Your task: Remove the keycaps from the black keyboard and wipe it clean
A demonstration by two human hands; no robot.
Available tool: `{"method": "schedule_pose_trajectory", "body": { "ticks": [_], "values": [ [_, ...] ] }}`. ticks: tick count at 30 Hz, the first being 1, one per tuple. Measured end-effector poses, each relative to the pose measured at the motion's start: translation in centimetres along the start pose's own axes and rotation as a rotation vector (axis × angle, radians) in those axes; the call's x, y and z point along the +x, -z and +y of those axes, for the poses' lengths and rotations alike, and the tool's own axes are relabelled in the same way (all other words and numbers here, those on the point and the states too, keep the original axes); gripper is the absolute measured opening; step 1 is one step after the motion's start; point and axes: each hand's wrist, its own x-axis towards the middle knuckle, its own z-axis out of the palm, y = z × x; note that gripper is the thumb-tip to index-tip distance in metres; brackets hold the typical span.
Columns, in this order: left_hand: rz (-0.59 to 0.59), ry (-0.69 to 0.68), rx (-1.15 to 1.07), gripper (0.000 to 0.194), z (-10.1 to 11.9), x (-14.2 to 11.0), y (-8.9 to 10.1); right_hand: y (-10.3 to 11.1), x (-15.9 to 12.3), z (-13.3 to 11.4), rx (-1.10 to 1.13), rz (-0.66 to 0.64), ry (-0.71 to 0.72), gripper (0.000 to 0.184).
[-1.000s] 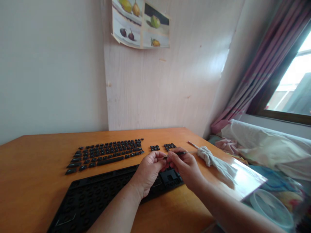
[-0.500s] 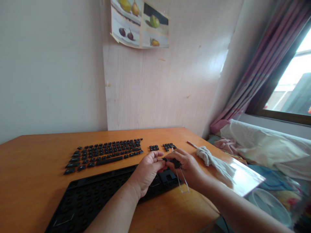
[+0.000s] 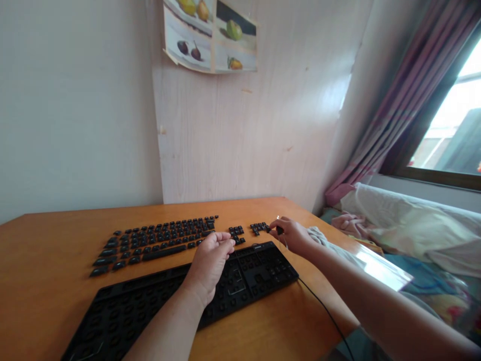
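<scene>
Pale wood panel (image 3: 233, 140) stands at the far side, behind an orange-brown table (image 3: 48, 250). To the right are a purple curtain (image 3: 406, 100) and heaped bedding (image 3: 409, 215). The black keyboard (image 3: 265, 276) lies aslant on the near part of the table, rows of round sockets showing; some caps appear to sit at its right end. A sheet (image 3: 235, 60) of fruit paintings hangs on the panel.

The left hand (image 3: 210, 258) is over the middle of the keyboard, thumb and fingertips drawn together; whether its grip has anything small in it, I cannot tell. The right hand (image 3: 291, 233) is farther off, beyond the keyboard's far right corner, its grip closed around a small tool (image 3: 280, 230) with a dark handle and thin wire. Its fingertips are just beside the right-hand group of loose keys; contact is unclear.

Grey cloth (image 3: 319, 236) lies to the right, partly behind that arm. Loose keys (image 3: 161, 234) fill three groups beyond the keyboard, the widest at left. A thin black cord (image 3: 326, 306) runs from the keyboard's right end toward the near right.
</scene>
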Motion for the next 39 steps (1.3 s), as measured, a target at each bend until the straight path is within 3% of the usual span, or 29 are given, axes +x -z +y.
{"method": "schedule_pose_trajectory", "body": {
  "ticks": [11, 25, 34, 39],
  "values": [
    [-0.023, 0.004, 0.09, 0.031, -0.2, -0.1, 0.0, -2.7, 2.5, 1.0, -0.132, -0.144, 0.011, 0.019],
    [-0.056, 0.015, 0.109, 0.033, -0.5, 0.0, 0.2, -2.9, 3.1, 0.8, -0.182, -0.21, 0.031, 0.018],
    [-0.056, 0.006, 0.114, 0.032, -0.4, 0.0, 0.1, -2.7, 2.9, 0.8, -0.147, -0.167, 0.027, 0.021],
    [-0.069, -0.007, 0.116, 0.032, -0.7, 0.0, 0.2, -1.3, 2.0, -0.4, 0.048, 0.009, 0.033, 0.029]
  ]
}}
